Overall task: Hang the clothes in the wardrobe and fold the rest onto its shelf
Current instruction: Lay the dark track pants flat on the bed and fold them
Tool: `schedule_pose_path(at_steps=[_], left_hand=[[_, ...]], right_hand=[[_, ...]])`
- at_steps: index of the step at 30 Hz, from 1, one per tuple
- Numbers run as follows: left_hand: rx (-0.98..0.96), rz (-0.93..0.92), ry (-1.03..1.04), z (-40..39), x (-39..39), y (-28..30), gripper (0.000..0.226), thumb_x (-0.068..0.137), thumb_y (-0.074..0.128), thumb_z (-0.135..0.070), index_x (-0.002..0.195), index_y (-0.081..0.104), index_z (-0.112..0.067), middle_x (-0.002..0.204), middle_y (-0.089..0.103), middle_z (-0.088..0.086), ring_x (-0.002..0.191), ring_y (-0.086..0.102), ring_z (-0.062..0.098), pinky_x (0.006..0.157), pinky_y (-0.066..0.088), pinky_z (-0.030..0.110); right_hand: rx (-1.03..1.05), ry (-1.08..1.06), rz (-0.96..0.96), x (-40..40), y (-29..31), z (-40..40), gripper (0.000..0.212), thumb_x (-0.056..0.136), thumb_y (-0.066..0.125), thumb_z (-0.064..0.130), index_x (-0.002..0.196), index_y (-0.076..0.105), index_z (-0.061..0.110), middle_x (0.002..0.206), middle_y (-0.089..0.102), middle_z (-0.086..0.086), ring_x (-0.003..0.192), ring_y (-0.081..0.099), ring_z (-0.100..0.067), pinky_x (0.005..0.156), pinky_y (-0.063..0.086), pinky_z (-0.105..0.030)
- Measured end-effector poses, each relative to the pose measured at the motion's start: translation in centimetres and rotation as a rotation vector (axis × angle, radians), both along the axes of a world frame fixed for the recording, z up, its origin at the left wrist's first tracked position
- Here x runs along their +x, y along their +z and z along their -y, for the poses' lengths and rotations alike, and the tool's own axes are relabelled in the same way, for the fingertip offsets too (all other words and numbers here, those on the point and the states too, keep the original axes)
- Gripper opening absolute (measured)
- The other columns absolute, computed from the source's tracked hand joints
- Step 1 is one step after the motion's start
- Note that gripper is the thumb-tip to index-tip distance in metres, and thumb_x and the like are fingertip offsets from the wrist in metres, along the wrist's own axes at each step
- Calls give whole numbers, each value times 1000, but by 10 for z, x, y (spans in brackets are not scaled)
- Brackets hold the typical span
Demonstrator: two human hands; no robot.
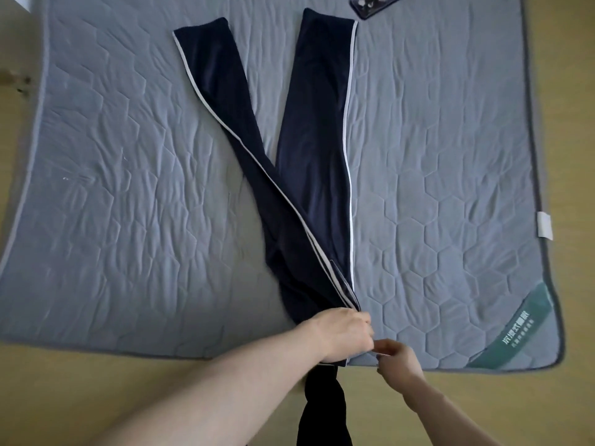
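Trousers: dark navy trousers with white side piping [309,162], soft matt cloth, faint sheen seen along the legs.
Pad: grey quilted hexagon-stitched mattress pad [128,188], matt fabric, puckered; darker bound edge.
Corner label: green woven corner band [518,329], slightly shiny.
Floor: pale yellow floor [96,391], smooth, matt.
Phone: dark glossy phone [375,4].

The trousers [302,175] waistband is hidden under both hands; phone [373,4] cropped.

I see a grey quilted mattress pad [128,188] spread over a yellowish wooden floor [96,381], a green corner label [512,333] at its near right, in soft even light.
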State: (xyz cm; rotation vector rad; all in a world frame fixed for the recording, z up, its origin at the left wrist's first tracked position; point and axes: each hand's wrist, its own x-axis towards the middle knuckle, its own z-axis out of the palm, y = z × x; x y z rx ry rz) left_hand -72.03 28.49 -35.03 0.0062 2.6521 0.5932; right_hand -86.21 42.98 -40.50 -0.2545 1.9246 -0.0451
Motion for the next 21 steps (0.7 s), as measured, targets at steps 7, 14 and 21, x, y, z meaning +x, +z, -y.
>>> schedule_pose_path(at_steps=[7,14,21], left_hand=[[193,169,57,-20,-7,-44,31,96,55,5,121,65,-9,132,57,2,144,35,23,89,52,41],[402,-22,1104,30,71,-64,47,82,53,5,119,67,-20,132,54,-10,123,50,12,109,42,31],[151,174,1683,194,134,-92,38,88,70,-22,125,62,-20,133,52,5,112,60,26,103,47,38]], right_hand=[[20,-13,-59,-30,-7,-7,44,90,40,-6,109,72,18,115,72,-3,97,68,-28,70,49,-27],[-115,123,-69,-24,-5,51,39,91,49,2,119,67,22,115,69,4,70,62,-10,61,46,-22],[-339,142,-73,11,-15,160,36,92,68,23,127,60,28,104,66,12,91,64,-3,77,50,-22]])
